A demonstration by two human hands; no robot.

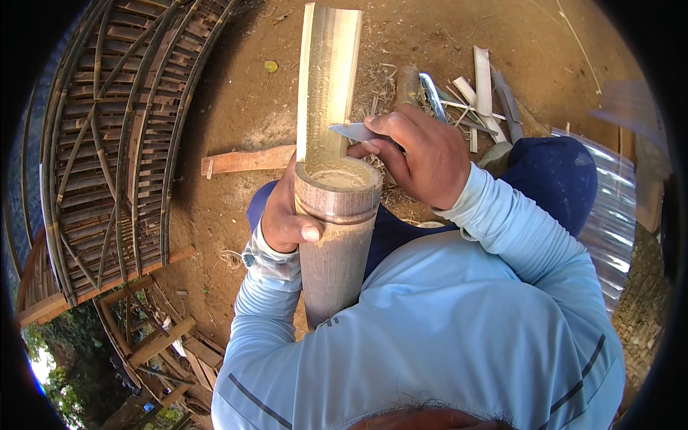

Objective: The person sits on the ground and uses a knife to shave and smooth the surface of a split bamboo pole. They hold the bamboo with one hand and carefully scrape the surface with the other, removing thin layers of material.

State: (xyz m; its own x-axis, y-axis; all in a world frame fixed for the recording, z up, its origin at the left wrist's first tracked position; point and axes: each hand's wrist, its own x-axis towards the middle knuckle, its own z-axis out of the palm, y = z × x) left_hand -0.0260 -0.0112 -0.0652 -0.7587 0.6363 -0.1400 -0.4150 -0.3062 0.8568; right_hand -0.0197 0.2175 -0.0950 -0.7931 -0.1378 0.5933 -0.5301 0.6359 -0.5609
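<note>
A thick bamboo section (333,261) leans against my body, its lower end at my shirt. Beyond its ringed joint, part of the wall is cut away, leaving a long pale half-round strip (331,79) that points away from me. My left hand (283,218) wraps round the bamboo at the joint, thumb on the near side. In my right hand (423,150) is a knife (352,132), gripped between thumb and fingers. Its blade points left and lies over the strip's right edge; whether it touches the wood I cannot tell.
Bamboo offcuts (484,89) and shavings litter the dirt ground ahead to the right. A flat reddish board (247,160) lies left of the bamboo. Along the left stands a slatted bamboo structure (118,143). A shiny corrugated sheet (609,208) is at the right.
</note>
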